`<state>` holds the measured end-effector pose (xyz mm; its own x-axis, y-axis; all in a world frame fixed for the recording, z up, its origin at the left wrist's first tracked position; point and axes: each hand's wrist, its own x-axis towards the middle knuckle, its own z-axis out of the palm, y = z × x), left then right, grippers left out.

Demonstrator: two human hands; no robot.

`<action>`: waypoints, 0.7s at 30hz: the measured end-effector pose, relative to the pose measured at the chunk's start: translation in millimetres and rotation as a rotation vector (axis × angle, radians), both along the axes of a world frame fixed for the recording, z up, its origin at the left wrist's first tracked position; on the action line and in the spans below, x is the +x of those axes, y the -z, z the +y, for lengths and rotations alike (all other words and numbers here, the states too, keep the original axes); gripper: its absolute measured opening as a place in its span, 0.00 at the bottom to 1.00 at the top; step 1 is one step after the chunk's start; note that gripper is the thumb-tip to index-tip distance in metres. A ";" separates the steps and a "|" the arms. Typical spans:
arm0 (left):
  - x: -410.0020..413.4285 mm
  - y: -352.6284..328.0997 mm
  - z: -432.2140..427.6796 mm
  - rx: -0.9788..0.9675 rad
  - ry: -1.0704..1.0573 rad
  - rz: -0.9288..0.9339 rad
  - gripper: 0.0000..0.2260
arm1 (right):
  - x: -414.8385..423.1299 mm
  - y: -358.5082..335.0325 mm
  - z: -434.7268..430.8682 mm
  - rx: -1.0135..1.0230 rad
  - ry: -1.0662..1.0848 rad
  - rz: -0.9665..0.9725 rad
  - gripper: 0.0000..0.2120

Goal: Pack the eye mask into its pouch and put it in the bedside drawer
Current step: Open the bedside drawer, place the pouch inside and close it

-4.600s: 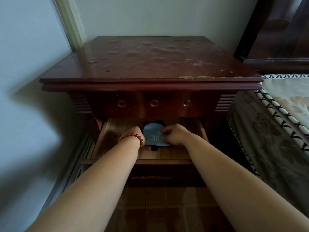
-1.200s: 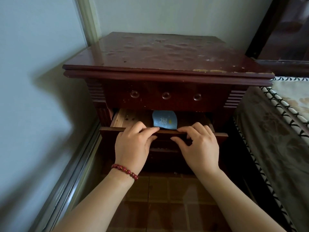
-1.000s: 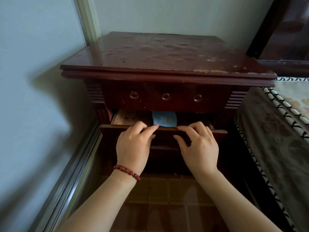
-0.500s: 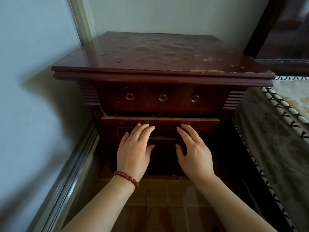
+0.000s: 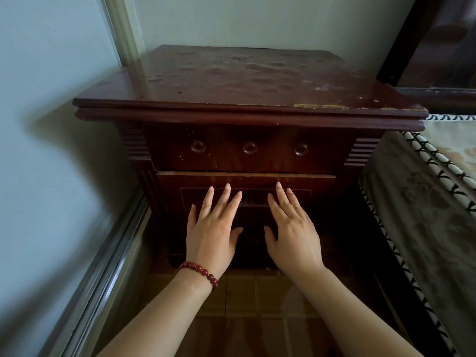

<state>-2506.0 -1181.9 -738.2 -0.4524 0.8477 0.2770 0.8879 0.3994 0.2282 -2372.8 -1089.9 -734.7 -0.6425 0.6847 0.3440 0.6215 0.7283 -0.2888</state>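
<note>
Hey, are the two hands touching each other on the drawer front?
Apart. The head view shows the left hand and right hand spread side by side over the drawer front, with a plain dark strip of wood between thumbs and fingers.

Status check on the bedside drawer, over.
Left hand and right hand open, flat against drawer front, holding nothing. Drawer looks shut; pouch not in view. Nothing in the way.
</note>
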 end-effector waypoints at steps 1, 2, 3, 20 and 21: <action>-0.7 0.8 1.4 -0.004 -0.002 -0.004 0.31 | -0.6 -0.6 0.6 -0.009 -0.001 -0.004 0.29; -1.5 1.2 2.9 -0.005 -0.007 -0.008 0.31 | -1.1 -1.4 1.2 -0.018 -0.004 -0.008 0.29; -2.4 1.4 4.4 -0.007 -0.011 -0.014 0.31 | -1.7 -1.9 2.2 -0.028 -0.007 -0.013 0.29; -9.7 -6.3 -1.1 0.238 0.085 -0.253 0.25 | -5.9 -5.6 -6.2 -0.134 -0.074 0.146 0.29; -7.9 -8.1 -2.5 0.283 0.090 -0.304 0.24 | -5.7 -6.6 -7.8 -0.139 -0.080 0.185 0.28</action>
